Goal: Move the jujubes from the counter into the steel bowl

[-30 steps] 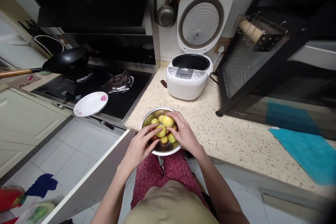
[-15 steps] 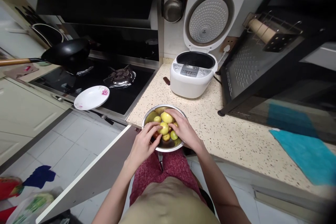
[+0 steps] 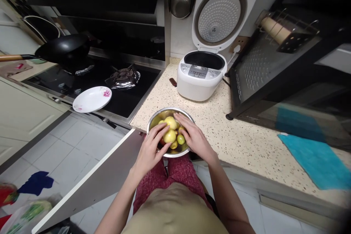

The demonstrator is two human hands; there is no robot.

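My spread left grip [image 3: 148, 150] touches round yellow fruits [image 3: 169, 136] in a metal bowl [image 3: 175, 155] at the desk edge [image 3: 236, 155]; right grip [image 3: 199, 142] spread too.

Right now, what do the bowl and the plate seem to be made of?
Bowl: probably polished stainless steel; its silvery rim shines like metal.
Plate: perhaps glazed ceramic, smooth and white with a pink flower print, though melamine could look similar.

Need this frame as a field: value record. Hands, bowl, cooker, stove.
bowl: metal, at counter front edge, contains yellow fruit and green fruit
left hand: over left rim, fingers at yellow fruit
right hand: over right side, exact contact unclear
rice cooker: white, lid open
stove: wok left, floral plate front
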